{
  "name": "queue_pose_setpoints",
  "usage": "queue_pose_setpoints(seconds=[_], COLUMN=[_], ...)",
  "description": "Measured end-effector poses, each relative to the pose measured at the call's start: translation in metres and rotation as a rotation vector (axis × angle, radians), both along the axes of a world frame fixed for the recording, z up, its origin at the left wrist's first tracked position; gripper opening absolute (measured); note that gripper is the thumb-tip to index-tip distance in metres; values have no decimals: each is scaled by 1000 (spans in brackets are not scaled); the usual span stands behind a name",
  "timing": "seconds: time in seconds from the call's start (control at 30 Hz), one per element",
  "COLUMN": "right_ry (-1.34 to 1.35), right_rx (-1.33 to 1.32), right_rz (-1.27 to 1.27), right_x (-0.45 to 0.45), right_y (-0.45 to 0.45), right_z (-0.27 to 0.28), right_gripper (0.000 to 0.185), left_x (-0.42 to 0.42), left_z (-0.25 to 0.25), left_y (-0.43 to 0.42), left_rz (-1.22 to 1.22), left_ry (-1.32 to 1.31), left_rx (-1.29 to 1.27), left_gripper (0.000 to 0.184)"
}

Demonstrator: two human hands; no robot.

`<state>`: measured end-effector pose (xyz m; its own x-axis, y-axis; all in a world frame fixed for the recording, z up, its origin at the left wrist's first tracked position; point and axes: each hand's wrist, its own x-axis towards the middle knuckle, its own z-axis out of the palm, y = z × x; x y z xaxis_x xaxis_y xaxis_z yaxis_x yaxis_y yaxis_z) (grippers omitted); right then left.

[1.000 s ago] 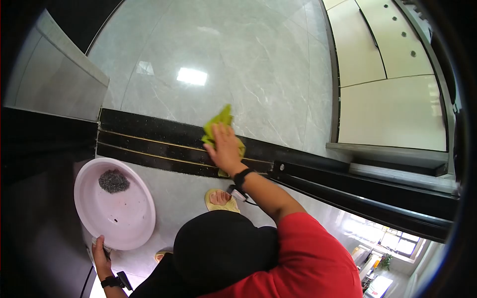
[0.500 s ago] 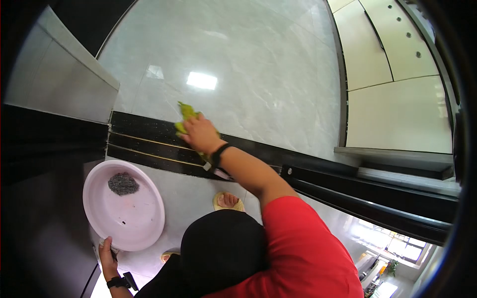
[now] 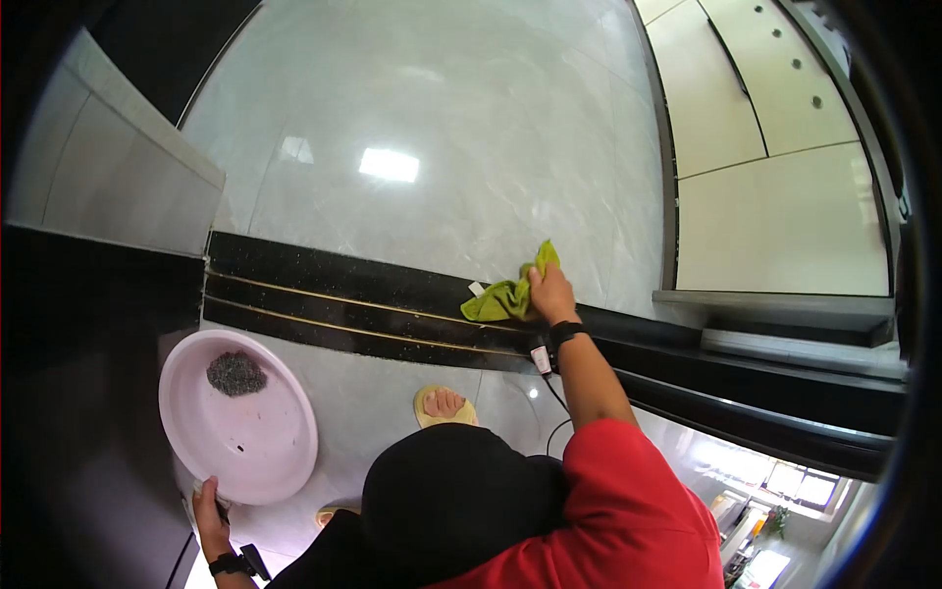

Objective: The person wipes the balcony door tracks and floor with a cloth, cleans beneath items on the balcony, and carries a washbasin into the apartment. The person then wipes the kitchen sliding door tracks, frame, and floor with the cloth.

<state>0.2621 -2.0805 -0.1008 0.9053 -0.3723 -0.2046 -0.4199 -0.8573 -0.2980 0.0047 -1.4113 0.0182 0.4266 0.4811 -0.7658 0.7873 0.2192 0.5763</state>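
Note:
My right hand point(image 3: 552, 295) is closed on a green cloth point(image 3: 498, 301), which lies bunched over the black threshold strip point(image 3: 343, 305) with one corner on the grey tile. A small white tag shows at the cloth's left edge. At the lower left, my left hand point(image 3: 209, 512) is at the near rim of a pink basin point(image 3: 294, 461); its fingers are bent around something dark that is mostly hidden. Inside the basin sits a dark grey scouring pad point(image 3: 235, 374), with small dark specks below it.
Grey tiles point(image 3: 422, 118) spread beyond the threshold. A cream cabinet point(image 3: 780, 231) stands at the right, above a black door track point(image 3: 765, 398). A pink-and-white device point(image 3: 541, 358) with a black cable hangs at my right wrist. My slippered foot point(image 3: 444, 403) is near the threshold.
My right hand first swept left along the threshold with the cloth, then moved far right to near the door track. My left hand has stayed at the basin's rim.

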Motion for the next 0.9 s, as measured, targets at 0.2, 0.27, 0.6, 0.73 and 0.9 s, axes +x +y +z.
queue_pose_setpoints(seconds=[0.2, 0.27, 0.6, 0.73, 0.9], right_ry=[-171, -207, -300, -301, -401], right_rx=[-94, -14, 375, 557, 492], right_rz=[303, 380, 763, 638, 772], right_x=[3, 16, 96, 100, 109], right_y=[95, 139, 292, 270, 314], right_z=[-15, -10, -18, -10, -21], right_gripper=[31, 32, 33, 48, 58], left_x=[15, 12, 15, 11, 11], left_z=[20, 19, 22, 18, 16], left_y=[-20, -18, -21, -20, -21], left_rz=[17, 19, -13, -1, 37], left_ry=[-16, 16, -59, -94, -28], left_rx=[-35, -19, -35, -47, -68], left_gripper=[42, 43, 42, 39, 36])
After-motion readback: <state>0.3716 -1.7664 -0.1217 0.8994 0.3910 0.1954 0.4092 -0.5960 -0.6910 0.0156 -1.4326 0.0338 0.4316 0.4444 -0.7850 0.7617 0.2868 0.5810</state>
